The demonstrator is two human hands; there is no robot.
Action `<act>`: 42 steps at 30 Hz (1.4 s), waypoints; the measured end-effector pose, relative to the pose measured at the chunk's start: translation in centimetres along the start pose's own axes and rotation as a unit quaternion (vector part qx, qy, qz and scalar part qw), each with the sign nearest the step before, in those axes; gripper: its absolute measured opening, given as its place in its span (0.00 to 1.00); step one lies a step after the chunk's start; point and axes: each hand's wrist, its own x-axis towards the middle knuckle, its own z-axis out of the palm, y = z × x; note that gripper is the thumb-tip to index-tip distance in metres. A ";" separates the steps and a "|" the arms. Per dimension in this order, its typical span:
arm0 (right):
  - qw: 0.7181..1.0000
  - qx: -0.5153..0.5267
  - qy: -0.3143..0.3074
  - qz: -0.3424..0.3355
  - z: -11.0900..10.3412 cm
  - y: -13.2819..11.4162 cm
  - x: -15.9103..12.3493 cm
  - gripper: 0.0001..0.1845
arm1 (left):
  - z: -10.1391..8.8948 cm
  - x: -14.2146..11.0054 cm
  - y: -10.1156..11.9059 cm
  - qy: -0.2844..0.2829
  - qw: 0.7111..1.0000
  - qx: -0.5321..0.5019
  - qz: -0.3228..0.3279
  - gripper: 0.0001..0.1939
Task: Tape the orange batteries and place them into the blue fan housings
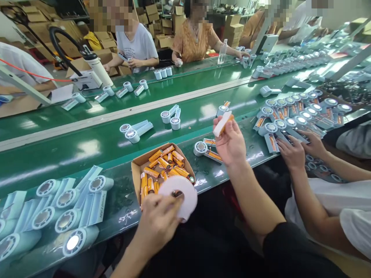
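Observation:
My left hand [158, 224] grips a white roll of tape [181, 195] just in front of a small cardboard box [136, 170] filled with several orange batteries [162, 164]. My right hand [230, 144] is raised over the green table edge and pinches an orange battery with a white strip wrapped on it [222, 123]. Just beyond that hand lies a pale blue handheld fan [203, 148] with an orange battery in its open handle.
Several pale blue fans [66, 208] lie at the near left of the green bench [87, 150]. A person at my right handles more fans [290, 123] with both hands [292, 152]. Across the conveyor, other people work among cardboard boxes.

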 end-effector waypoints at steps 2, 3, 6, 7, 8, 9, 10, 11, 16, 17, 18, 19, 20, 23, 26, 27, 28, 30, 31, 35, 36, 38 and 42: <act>1.000 0.014 -0.010 0.019 -1.3 -1.6 1.3 0.18 | -1.5 0.2 -2.8 -0.036 0.999 0.033 -0.022 0.26; 0.999 0.018 -0.027 0.043 -1.8 -2.1 1.2 0.20 | -2.4 0.5 -4.3 -0.065 0.997 0.035 -0.024 0.27; 0.993 0.019 -0.056 0.100 -3.5 -2.4 -0.6 0.24 | -4.3 2.8 -8.2 -0.136 0.991 -0.016 -0.011 0.26; 0.993 0.017 -0.055 0.106 -4.1 -2.4 -1.2 0.24 | -4.5 4.3 -9.0 -0.146 0.989 -0.037 -0.011 0.23; 0.993 0.015 -0.053 0.108 -4.8 -2.3 -1.8 0.24 | -4.3 6.3 -9.5 -0.154 0.987 -0.048 -0.017 0.20; 0.993 0.013 -0.052 0.110 -5.4 -2.4 -2.2 0.23 | -3.6 8.7 -9.8 -0.168 0.984 -0.040 -0.033 0.18; 0.992 0.012 -0.053 0.112 -6.0 -2.5 -2.4 0.23 | -2.6 11.5 -10.0 -0.186 0.981 -0.020 -0.056 0.17; 0.992 0.012 -0.055 0.115 -6.4 -2.6 -2.5 0.23 | -1.2 14.6 -10.1 -0.210 0.974 0.015 -0.084 0.19; 0.989 0.019 -0.071 0.128 -7.4 -3.6 -1.8 0.23 | 7.9 28.8 -11.1 -0.259 0.940 0.147 -0.168 0.33; 0.989 0.019 -0.069 0.127 -7.6 -3.8 -1.7 0.23 | 9.4 30.5 -11.5 -0.267 0.935 0.161 -0.171 0.34; 0.990 0.016 -0.066 0.125 -7.8 -4.1 -1.5 0.23 | 10.7 31.7 -11.8 -0.279 0.929 0.171 -0.172 0.34; 0.991 0.010 -0.062 0.122 -8.1 -4.4 -1.3 0.24 | 11.6 32.5 -12.2 -0.292 0.925 0.178 -0.168 0.32; 0.991 0.003 -0.058 0.119 -8.3 -4.7 -1.1 0.25 | 12.2 32.9 -12.5 -0.306 0.921 0.180 -0.158 0.30; 0.992 -0.045 -0.061 0.099 -8.6 -5.6 0.3 0.29 | 13.0 32.8 -13.5 -0.344 0.918 0.167 -0.099 0.23; 0.987 -0.117 -0.089 0.059 -8.0 -5.7 3.4 0.31 | 13.1 32.5 -14.5 -0.381 0.915 0.131 -0.037 0.17; 0.984 -0.139 -0.103 0.049 -7.6 -5.3 4.8 0.29 | 13.2 32.5 -14.8 -0.389 0.913 0.117 -0.024 0.15; 0.979 -0.160 -0.120 0.040 -7.1 -4.8 6.2 0.26 | 13.2 32.5 -15.0 -0.395 0.913 0.104 -0.015 0.13; 0.964 -0.213 -0.156 0.027 -6.2 -3.2 9.3 0.23 | 13.3 32.8 -15.4 -0.402 0.912 0.083 -0.005 0.12; 0.953 -0.248 -0.174 0.019 -5.7 -2.2 10.7 0.23 | 13.2 33.0 -15.6 -0.404 0.912 0.076 -0.005 0.11; 0.877 -0.418 -0.233 -0.028 -4.1 1.7 15.0 0.17 | 12.9 33.6 -16.0 -0.394 0.918 0.054 -0.005 0.14; 0.850 -0.463 -0.246 -0.040 -3.8 2.4 15.5 0.16 | 12.9 33.7 -16.0 -0.390 0.920 0.049 -0.005 0.14; 0.775 -0.567 -0.275 -0.059 -3.5 3.3 16.1 0.19 | 12.9 33.7 -15.8 -0.381 0.923 0.042 -0.008 0.14; 0.634 -0.701 -0.319 -0.061 -3.1 3.6 16.2 0.20 | 13.7 33.5 -15.1 -0.359 0.932 0.041 -0.039 0.15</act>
